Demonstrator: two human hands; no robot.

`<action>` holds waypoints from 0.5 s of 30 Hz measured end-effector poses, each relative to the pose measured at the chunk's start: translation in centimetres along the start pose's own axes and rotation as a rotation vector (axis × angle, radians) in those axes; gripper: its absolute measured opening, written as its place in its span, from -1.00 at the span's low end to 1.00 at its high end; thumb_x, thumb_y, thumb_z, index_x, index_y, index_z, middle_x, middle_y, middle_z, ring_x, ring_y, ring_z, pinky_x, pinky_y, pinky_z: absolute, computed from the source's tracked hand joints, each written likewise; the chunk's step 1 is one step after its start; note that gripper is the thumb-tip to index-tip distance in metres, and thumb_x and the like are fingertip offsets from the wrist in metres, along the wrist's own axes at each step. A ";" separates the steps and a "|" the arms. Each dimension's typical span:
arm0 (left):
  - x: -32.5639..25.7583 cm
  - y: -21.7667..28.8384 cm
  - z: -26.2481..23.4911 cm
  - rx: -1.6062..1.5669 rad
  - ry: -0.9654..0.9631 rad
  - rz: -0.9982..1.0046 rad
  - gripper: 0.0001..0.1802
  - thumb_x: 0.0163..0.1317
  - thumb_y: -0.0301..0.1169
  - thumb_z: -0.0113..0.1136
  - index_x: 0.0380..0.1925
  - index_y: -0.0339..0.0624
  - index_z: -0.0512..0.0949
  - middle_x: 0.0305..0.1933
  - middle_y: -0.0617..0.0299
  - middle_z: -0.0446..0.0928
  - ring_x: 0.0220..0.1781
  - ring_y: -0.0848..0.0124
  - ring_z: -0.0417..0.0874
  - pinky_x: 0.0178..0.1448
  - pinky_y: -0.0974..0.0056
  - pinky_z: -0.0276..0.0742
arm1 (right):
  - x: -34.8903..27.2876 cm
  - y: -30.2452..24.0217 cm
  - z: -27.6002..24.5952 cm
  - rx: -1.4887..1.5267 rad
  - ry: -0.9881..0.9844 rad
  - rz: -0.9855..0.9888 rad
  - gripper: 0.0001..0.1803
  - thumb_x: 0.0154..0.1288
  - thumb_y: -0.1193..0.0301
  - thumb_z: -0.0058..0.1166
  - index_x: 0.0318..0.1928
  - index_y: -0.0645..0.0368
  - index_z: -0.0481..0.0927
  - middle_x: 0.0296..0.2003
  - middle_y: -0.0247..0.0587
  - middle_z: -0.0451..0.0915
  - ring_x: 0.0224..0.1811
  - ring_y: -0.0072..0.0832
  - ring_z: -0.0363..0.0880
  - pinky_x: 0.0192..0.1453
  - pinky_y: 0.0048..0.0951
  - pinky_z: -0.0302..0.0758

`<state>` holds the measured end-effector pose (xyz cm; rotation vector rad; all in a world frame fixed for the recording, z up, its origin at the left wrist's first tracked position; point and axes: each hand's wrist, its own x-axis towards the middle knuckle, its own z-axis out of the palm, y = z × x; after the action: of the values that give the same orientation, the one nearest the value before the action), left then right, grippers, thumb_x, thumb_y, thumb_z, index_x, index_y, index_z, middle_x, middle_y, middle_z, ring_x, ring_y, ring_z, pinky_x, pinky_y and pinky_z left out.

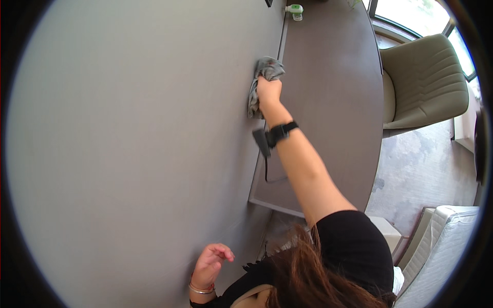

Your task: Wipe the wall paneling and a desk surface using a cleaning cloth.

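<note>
A crumpled grey cloth (268, 69) is bunched in my right hand (269, 91), which is closed round it. The cloth lies against the grey wall panel (138, 128), right along the back edge of the brown desk (334, 92). My right arm stretches out over the desk, with a black strap and a small dark device (263, 141) on the wrist. Low at the left, my left hand (210, 264) is raised close to the panel, its fingers loosely bent and apart, holding nothing. Bracelets circle its wrist.
A white and green spray bottle (295, 11) stands at the far end of the desk. Past the desk's right edge is an olive padded chair (429, 84) near the windows. A white mattress (441, 256) leans at the lower right. A dark cable (267, 172) hangs under my forearm.
</note>
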<state>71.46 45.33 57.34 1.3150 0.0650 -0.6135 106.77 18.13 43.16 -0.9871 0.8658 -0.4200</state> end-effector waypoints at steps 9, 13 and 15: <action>2.1 0.7 1.8 0.023 -0.018 -0.035 -0.58 0.22 -0.21 0.16 -0.01 -0.18 0.33 -0.16 0.12 0.40 -0.11 0.30 0.45 0.14 0.08 0.31 | -18.2 -8.6 -0.7 0.119 -0.402 -1.380 -0.43 -0.24 0.39 0.22 -0.03 0.02 0.61 -0.33 -0.14 0.51 -0.35 -0.22 0.48 -0.34 -0.35 0.40; 1.4 1.4 1.2 0.042 -0.040 -0.057 -0.57 0.23 -0.21 0.15 0.00 -0.18 0.32 -0.15 0.12 0.40 -0.10 0.30 0.44 0.14 0.08 0.30 | -9.4 -6.1 -0.3 -0.082 -0.194 -1.115 -0.60 -0.03 0.43 0.19 -0.07 0.07 0.58 -0.25 -0.09 0.56 -0.07 -0.12 0.46 -0.13 -0.20 0.37; 1.6 1.4 1.0 0.031 -0.066 -0.081 -0.57 0.24 -0.24 0.13 0.02 -0.22 0.32 -0.12 0.10 0.41 -0.07 0.29 0.43 0.15 0.12 0.31 | -2.2 0.3 -0.3 -0.257 -0.069 -0.668 -0.74 0.09 0.43 0.14 -0.18 0.25 0.53 -0.01 0.05 0.44 0.01 0.00 0.39 0.08 -0.08 0.36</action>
<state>73.09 43.96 58.23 1.3257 0.0556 -0.7290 105.19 19.55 43.83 -1.5214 0.5143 -0.8480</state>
